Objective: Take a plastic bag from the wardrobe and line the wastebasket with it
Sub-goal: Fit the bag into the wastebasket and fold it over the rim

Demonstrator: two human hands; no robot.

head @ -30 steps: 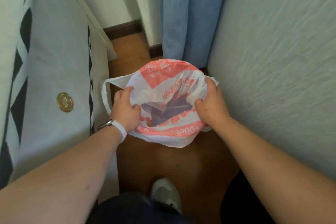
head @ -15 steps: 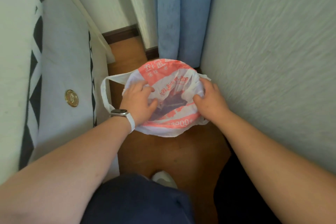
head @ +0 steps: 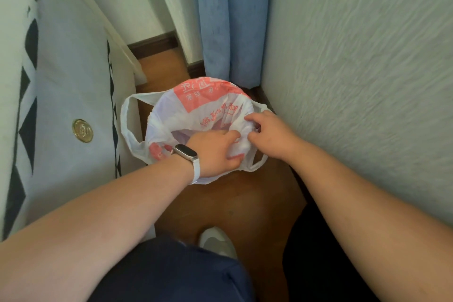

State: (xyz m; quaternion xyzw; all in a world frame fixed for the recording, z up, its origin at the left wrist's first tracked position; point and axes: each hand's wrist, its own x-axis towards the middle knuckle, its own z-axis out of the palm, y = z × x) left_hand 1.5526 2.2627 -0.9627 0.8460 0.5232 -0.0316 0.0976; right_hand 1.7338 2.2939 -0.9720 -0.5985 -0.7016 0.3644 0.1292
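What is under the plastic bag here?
The plastic bag hides whatever it drapes over; no wastebasket surface shows. Only wooden floor appears around it. Both hands press its near-right edge.

A white plastic bag (head: 196, 115) with red print lies spread open over a round wastebasket whose dark rim (head: 245, 92) peeks out beyond the fingertips. The left hand (head: 213, 152), a smartwatch (head: 187, 154) on its wrist, presses into the bag's near right side, its fingers curled on the plastic. The right hand (head: 272, 135) pinches the bag's edge just beside those fingers. One bag handle (head: 126, 120) loops out well to their left, by the bed (head: 61, 105).
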